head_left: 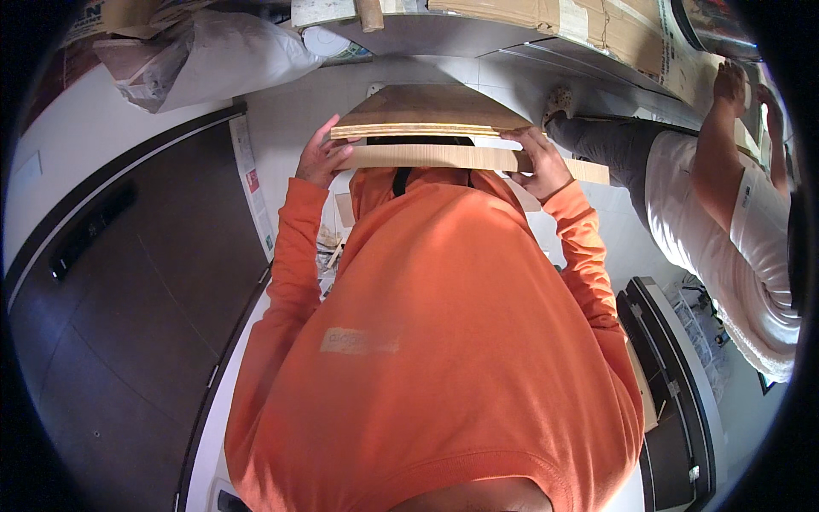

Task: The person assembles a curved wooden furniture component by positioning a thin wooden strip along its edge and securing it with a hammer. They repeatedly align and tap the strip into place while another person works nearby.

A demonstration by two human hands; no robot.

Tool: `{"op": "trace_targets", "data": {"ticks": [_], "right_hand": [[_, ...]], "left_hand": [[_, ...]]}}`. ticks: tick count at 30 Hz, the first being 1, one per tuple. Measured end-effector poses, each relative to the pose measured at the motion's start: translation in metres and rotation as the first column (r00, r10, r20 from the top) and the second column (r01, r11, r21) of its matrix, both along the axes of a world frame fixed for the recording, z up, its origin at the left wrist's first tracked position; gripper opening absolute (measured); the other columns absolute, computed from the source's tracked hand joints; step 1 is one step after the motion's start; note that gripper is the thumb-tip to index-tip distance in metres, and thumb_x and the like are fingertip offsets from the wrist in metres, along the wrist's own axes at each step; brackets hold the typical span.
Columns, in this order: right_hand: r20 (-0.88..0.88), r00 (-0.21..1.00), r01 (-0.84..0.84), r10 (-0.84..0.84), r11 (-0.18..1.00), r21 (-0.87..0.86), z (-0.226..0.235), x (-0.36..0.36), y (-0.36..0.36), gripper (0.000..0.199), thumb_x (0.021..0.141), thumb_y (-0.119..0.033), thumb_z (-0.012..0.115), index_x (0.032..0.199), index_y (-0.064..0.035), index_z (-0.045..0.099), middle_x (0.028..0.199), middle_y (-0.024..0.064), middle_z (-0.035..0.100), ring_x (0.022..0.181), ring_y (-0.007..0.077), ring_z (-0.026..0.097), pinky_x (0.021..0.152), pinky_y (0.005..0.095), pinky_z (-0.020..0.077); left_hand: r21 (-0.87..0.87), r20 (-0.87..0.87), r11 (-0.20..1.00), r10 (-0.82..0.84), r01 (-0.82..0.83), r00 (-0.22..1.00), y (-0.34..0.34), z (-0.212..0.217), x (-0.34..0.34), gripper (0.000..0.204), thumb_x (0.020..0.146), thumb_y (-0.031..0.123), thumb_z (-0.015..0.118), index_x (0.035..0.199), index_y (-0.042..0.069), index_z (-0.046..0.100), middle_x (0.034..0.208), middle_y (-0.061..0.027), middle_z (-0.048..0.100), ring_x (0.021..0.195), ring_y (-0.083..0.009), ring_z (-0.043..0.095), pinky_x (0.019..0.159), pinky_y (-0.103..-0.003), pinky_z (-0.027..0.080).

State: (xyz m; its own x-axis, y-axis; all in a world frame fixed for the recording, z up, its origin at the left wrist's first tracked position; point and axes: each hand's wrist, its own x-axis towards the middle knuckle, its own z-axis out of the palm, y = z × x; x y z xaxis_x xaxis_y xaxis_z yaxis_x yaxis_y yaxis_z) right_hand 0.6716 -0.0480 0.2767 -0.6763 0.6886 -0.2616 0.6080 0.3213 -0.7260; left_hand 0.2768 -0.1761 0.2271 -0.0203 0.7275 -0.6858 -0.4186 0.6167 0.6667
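In front of my waist is a pale wooden strip (431, 157), lying crosswise between my two hands. My left hand (322, 155) is curled round its left end, with fingers beside the corner of a brown plywood board (433, 107). The board's layered edge faces me, just beyond the strip, with a dark gap between them. On the other side my right hand (543, 164) grips the strip, and its upper fingers touch the board's right corner. A pale wood end (589, 171) sticks out past that hand; whether it belongs to the same strip, I cannot tell.
A person in a white shirt (695, 200) works at the right, hands raised near cardboard (627, 34). A dark door (128, 273) stands at the left. A white sack (226, 60) lies at the far left. Another dark door frame (670, 392) is at the lower right.
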Motion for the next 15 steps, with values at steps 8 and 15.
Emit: {"op": "trace_targets", "data": {"ticks": [8,15], "right_hand": [[-0.094,0.995,-0.019,0.013,0.998,-0.064,-0.004,0.007,-0.001,0.056,0.067,-0.013,0.086,0.117,-0.0055,0.063,0.118,0.0135,0.06,0.11,0.0322,0.059,0.094,0.0393,0.0491],[-0.039,0.999,0.004,-0.006,0.998,-0.07,-0.006,0.015,0.01,0.053,0.066,-0.017,0.087,0.113,-0.0058,0.066,0.105,0.0112,0.064,0.098,0.031,0.063,0.084,0.0374,0.0509]], "left_hand": [[-0.002,-0.036,1.0,0.006,-0.007,0.999,-0.006,-0.003,-0.002,0.075,0.086,0.013,0.075,0.149,0.014,0.034,0.127,-0.0178,0.06,0.116,-0.0229,0.059,0.093,-0.033,0.054],[-0.046,-0.12,0.999,-0.003,-0.002,0.993,-0.006,-0.009,-0.006,0.063,0.085,0.012,0.077,0.141,0.01,0.047,0.121,-0.0174,0.063,0.111,-0.0233,0.061,0.09,-0.034,0.055]]}}
